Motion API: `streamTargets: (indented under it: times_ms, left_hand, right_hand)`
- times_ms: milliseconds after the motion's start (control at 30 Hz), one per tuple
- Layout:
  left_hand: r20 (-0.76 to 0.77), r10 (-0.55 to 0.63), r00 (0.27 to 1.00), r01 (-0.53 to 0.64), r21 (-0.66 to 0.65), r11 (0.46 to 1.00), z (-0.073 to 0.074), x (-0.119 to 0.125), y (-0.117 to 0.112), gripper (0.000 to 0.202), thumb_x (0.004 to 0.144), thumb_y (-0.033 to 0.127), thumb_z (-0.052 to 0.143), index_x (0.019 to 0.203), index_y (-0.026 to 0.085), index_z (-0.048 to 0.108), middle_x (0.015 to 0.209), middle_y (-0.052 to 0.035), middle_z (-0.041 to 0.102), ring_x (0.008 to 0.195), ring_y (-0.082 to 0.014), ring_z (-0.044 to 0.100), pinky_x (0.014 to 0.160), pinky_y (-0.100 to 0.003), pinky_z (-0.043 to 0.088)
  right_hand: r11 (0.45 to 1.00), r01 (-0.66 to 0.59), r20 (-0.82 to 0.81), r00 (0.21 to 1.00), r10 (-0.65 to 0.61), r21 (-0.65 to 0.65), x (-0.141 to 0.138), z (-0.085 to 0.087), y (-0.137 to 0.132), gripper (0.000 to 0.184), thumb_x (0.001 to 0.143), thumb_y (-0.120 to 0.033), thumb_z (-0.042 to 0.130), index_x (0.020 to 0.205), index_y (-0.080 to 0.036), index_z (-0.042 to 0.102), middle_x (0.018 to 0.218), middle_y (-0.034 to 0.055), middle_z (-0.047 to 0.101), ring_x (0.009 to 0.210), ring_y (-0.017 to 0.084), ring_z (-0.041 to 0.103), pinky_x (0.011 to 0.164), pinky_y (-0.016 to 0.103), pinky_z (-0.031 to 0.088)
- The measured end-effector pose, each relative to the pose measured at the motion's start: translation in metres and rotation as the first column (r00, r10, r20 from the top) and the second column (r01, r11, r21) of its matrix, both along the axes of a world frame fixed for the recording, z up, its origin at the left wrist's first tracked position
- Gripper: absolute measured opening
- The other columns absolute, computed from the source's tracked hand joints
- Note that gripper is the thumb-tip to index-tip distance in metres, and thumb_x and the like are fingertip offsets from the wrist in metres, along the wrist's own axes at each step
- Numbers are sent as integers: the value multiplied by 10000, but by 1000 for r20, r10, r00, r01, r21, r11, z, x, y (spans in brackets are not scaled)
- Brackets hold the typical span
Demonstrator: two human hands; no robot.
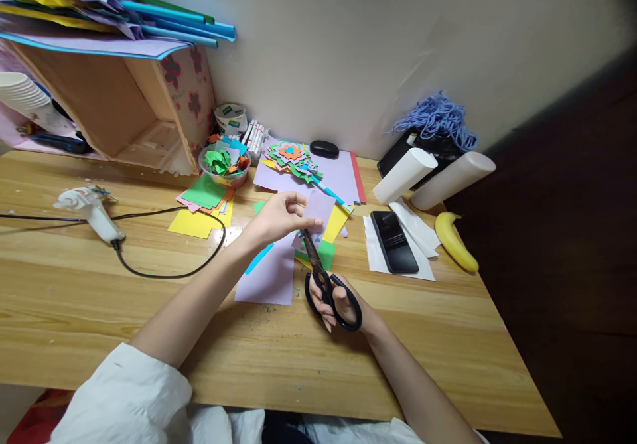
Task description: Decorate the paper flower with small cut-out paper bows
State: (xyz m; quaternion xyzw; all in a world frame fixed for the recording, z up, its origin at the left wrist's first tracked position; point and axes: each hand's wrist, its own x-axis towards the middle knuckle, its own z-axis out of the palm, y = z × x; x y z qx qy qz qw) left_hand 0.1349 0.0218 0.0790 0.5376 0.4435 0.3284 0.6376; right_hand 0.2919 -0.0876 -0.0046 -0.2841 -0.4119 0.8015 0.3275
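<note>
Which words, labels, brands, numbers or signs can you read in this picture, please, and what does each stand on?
No text here can be read.
Roll of tape: printed label, too small to read.
Flower-patterned box: faint marks, possibly lettering, too blurred to read.
Glue gun: reddish mark on its body, too small to make out.
Scissors and held lilac paper: no lettering that I can see.

Black-handled scissors (321, 275) slant up at a rectangular lavender paper (323, 205).
</note>
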Motion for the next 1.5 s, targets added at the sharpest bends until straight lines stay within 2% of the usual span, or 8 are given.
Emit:
streamTargets:
  times_ms: [67,133,200,333,533,800,1267,1500]
  left_hand:
    - [-70,94,993,-83,146,986,3,1,-3,396,550,318,774,819,127,554,783,-34,637,710,-134,601,664,-262,468]
    - [-189,205,960,-139,314,939,6,0,-7,348,638,404,702,820,133,580,858,-49,639,765,-144,587,682,-259,448]
    - [-308,225,925,-94,387,917,9,-1,-11,333,707,471,615,745,141,599,797,-41,647,727,-148,575,640,-252,423]
    - [-362,44,931,78,315,946,6,-1,-14,365,752,491,547,658,145,614,690,-41,659,664,-151,581,581,-238,403]
    - [-229,-38,973,86,207,975,0,5,-13,257,735,381,595,726,126,619,746,-77,683,701,-160,629,636,-241,458]
    - [-226,-33,974,82,211,974,1,6,-13,216,738,344,591,720,129,597,726,-77,678,704,-165,636,659,-257,477]
    - [-201,-15,980,53,188,981,2,5,-10,168,687,295,612,653,133,585,682,-46,652,662,-142,607,620,-236,449]
    - [-150,-24,988,42,119,992,2,5,-9,164,682,284,617,661,125,583,671,-48,645,649,-136,604,630,-238,454]
  right_hand:
    - [999,41,-31,999,-41,7,0,-4,1,636,496,-764,564,690,-177,417,454,-99,413,281,27,341,289,174,409]
    - [995,97,-50,994,-96,28,0,-8,3,634,499,-768,557,691,-182,410,441,-104,403,276,31,342,288,179,412]
    - [988,149,-63,987,-146,45,0,-10,5,627,511,-767,550,697,-185,407,437,-106,398,275,32,343,293,184,423]
    - [981,183,-77,981,-179,57,0,-10,7,621,529,-770,533,699,-187,403,438,-106,397,270,28,334,291,182,424]
    - [972,206,-19,979,-205,117,0,-9,4,609,561,-771,502,709,-189,400,443,-107,381,280,27,324,291,179,420]
    - [961,217,45,973,-228,170,0,-4,4,611,574,-780,474,709,-189,397,444,-109,365,288,23,317,304,176,423]
    - [964,201,85,972,-218,174,0,-5,3,616,568,-784,480,706,-189,395,452,-105,363,294,28,315,299,180,412]
    - [967,199,103,971,-217,160,0,-2,2,621,557,-785,488,709,-191,394,447,-107,370,281,31,315,283,180,395]
